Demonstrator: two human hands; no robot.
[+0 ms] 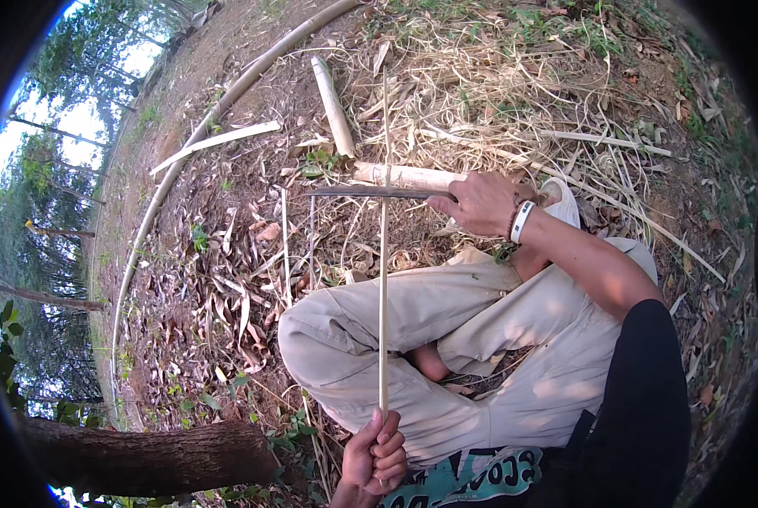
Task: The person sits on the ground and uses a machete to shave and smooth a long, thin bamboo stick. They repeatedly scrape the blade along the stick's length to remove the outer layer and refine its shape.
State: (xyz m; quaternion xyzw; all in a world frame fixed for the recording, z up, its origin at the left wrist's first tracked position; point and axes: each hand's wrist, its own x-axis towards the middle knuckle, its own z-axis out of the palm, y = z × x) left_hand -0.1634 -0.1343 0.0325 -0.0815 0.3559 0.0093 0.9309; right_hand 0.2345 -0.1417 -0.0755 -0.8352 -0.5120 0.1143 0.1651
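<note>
My left hand [375,455] is closed round the near end of a long thin bamboo strip [384,330], close to my body. The strip runs straight away from me over my bent leg. Across it lies the dark, narrow blade of a knife [354,192], its tip toward the left. My right hand [482,205] grips the knife; the fingers hide its handle. Just beyond the blade a short piece of pale bamboo [413,176] lies on the ground, with the strip passing over it. Whether the blade presses into the strip, I cannot tell.
My crossed legs in beige trousers [370,326] fill the lower middle. Curly bamboo shavings [514,93] cover the far ground. A cut bamboo length [334,108], a split strip [222,145] and a long curved pole [163,186] lie leftward. A tree trunk [150,457] is at lower left.
</note>
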